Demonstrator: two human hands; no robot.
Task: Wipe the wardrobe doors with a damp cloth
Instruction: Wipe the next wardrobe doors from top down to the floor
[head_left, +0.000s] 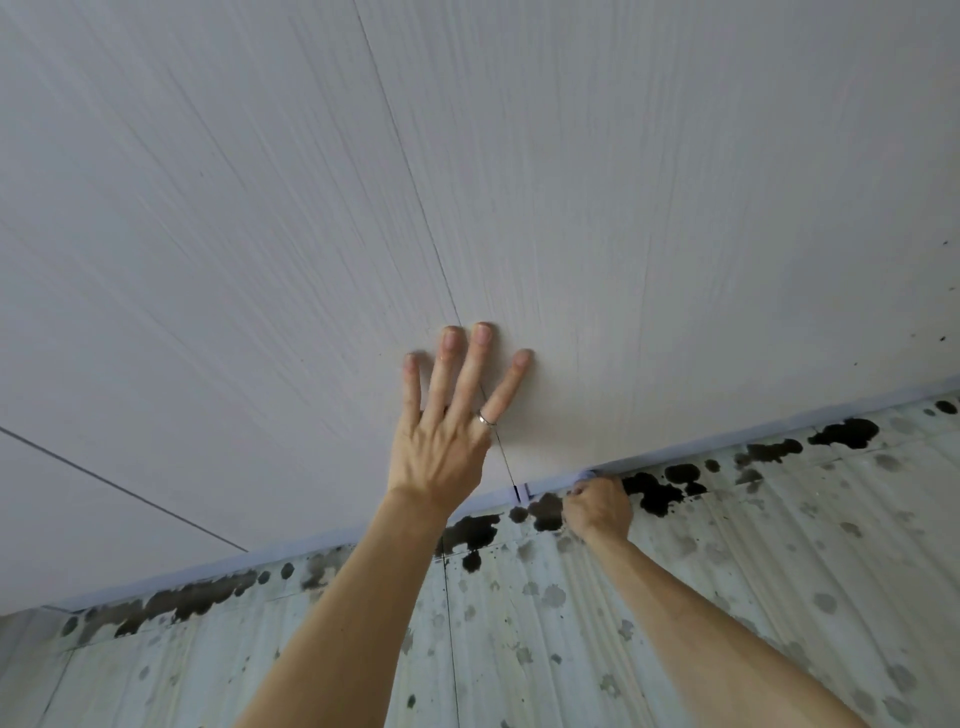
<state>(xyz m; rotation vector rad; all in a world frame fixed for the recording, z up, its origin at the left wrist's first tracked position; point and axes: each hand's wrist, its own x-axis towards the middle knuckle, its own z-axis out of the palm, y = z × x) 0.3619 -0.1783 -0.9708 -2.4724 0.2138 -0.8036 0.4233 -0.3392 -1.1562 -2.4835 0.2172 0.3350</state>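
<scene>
The white wood-grain wardrobe doors (623, 218) fill the upper part of the view, with a thin seam (415, 171) running between two of them. My left hand (447, 431) lies flat on the doors across the seam, fingers straight and spread, a ring on one finger. My right hand (597, 506) is curled at the doors' bottom edge, gripping a pale bluish cloth (586, 474). Only a small bit of the cloth shows above the knuckles; the hand hides the remainder.
Below the doors lies a pale tiled floor (675, 597) with grey spots and black blotches (654, 493) along the wardrobe's base. Another door seam (119, 488) runs at the left.
</scene>
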